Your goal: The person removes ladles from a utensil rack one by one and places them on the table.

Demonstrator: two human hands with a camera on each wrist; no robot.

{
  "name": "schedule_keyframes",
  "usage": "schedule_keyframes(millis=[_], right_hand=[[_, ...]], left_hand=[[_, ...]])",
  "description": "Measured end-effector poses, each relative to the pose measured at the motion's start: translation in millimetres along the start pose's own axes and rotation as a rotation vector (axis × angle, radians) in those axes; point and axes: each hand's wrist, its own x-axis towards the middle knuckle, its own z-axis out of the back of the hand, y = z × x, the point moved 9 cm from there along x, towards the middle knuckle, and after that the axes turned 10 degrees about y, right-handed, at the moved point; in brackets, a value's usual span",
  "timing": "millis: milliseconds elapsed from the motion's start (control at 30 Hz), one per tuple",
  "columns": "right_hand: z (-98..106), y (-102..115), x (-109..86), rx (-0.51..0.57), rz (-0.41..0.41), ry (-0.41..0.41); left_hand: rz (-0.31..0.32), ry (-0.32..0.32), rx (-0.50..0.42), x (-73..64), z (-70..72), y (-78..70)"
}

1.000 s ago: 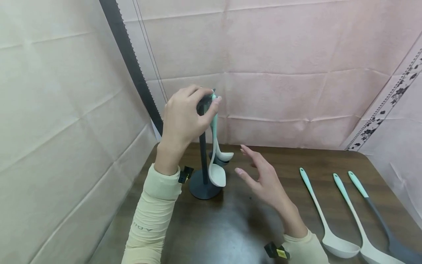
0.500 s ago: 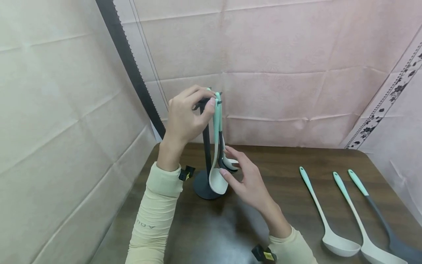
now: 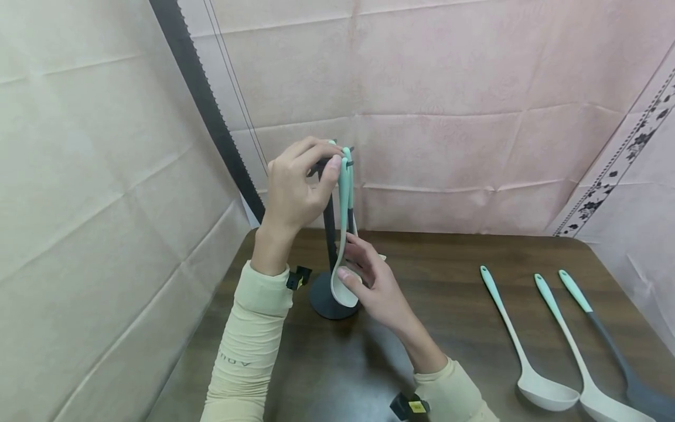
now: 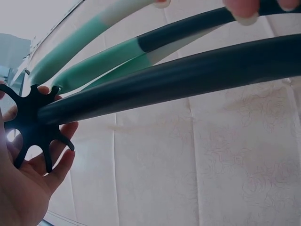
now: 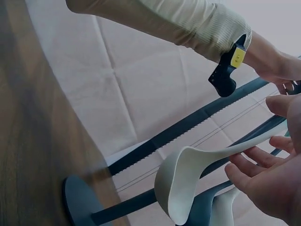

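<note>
My left hand (image 3: 297,190) grips the hooked top of a dark utensil stand (image 4: 40,113), its fingers behind the hooks in the left wrist view. A white ladle (image 3: 344,296) with a turquoise handle hangs on the near side. My right hand (image 3: 377,293) reaches around that ladle; in the right wrist view its loosely bent fingers touch the handle, while the thumb stands apart from it. Behind hang a dark-headed utensil (image 5: 201,207) and another white utensil (image 5: 223,207), partly hidden by the ladle and my right hand.
On the table's right side lie a white ladle (image 3: 548,394), a white utensil (image 3: 606,404) cut off by the frame, and a dark utensil (image 3: 645,394) with a turquoise grip. Pale cloth (image 3: 422,152) hangs behind the wooden table (image 3: 437,252) and at its left.
My right hand has moved left to the hanging ladle. The stand's top has turned somewhat, shifting the hanging utensils rightward and showing the dark one. My left hand stays at the top.
</note>
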Motion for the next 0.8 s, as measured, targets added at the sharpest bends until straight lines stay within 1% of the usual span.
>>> schedule_keyframes(millis=[100,300,567,800], right_hand=[[-1,-1,-0.1,0.027,0.015,0.01],[2,2,-0.7,0.026,0.042,-0.007],[10,7,-4.8,-0.019,0.054,-0.064],[23,9,-10.5,-0.061,0.027,-0.121]], left_hand=[[-0.013,-0.003,-0.004,1.0,0.1,-2.1],[-0.015,0.001,-0.012,1.9,-0.2,-2.6],[0.011,-0.006,-0.026,0.0,-0.1,0.5],[0.025,-0.008,-0.025,-0.5,-1.8,1.8]])
